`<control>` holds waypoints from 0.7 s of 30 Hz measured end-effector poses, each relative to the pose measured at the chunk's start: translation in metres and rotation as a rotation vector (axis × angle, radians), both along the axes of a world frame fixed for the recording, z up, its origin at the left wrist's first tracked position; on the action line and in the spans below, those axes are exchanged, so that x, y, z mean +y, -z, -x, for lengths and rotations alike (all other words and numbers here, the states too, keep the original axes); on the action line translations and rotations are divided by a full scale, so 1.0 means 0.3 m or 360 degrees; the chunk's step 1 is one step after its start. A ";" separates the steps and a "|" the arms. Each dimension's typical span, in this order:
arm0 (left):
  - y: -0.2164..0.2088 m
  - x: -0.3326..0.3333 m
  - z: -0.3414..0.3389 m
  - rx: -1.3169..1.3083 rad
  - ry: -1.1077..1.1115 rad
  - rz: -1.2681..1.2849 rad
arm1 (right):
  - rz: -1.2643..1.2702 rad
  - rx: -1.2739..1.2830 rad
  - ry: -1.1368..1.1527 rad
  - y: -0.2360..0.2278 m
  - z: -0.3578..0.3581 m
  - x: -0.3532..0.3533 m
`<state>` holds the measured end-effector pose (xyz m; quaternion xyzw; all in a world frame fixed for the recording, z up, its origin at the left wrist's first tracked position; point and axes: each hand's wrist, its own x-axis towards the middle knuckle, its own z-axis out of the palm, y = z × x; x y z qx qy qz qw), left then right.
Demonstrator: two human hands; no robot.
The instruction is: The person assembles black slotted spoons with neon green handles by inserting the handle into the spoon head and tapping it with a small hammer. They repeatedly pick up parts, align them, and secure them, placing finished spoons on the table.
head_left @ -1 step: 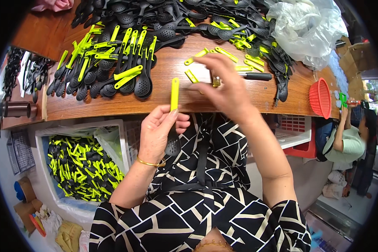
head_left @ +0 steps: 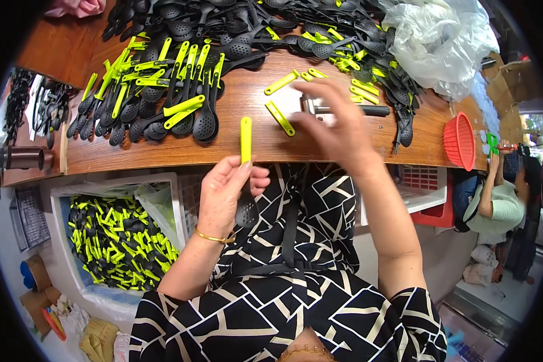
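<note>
My left hand (head_left: 224,192) grips a black perforated spoon (head_left: 247,208) near its neck. The spoon's yellow-green handle (head_left: 245,139) points up toward the table, and its bowl hangs by my lap. Slightly blurred, my right hand (head_left: 341,130) hovers over the table's front part with thumb and fingers spread and nothing seen between them. Beneath its fingers lies a hammer (head_left: 371,110), its dark grip pointing right and its metal head partly covered by the hand. Loose yellow-green handle pieces (head_left: 280,118) lie beside and behind the right hand.
Spoons with yellow-green handles (head_left: 187,66) lie in rows at the table's left. Black spoons (head_left: 241,42) heap along the back. A clear plastic bag (head_left: 440,42) and a red basket (head_left: 459,142) are at right. Below left, a white-rimmed bin (head_left: 63,232) holds many handled spoons. Another person (head_left: 498,202) sits far right.
My right hand has moved a little right, uncovering more of the hammer's head and a loose handle piece. My left hand has shifted slightly left and down with the spoon.
</note>
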<state>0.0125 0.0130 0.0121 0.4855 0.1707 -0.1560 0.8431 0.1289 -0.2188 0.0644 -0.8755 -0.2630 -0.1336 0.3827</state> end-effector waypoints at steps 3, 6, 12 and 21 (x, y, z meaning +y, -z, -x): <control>0.034 0.024 0.036 0.0147 -0.0046 0.0081 | 0.0819 -0.0279 0.0202 -0.010 -0.042 -0.244; 0.040 0.022 0.041 0.0257 -0.0080 0.0060 | 0.1077 -0.0274 0.0313 0.033 -0.034 -0.332; 0.059 0.011 0.007 0.0197 0.0090 0.0036 | 0.0788 -0.0221 0.0135 0.027 -0.024 -0.300; 0.044 0.003 0.034 0.0117 0.0089 0.0142 | 0.0624 -0.0366 -0.0483 -0.038 0.079 -0.011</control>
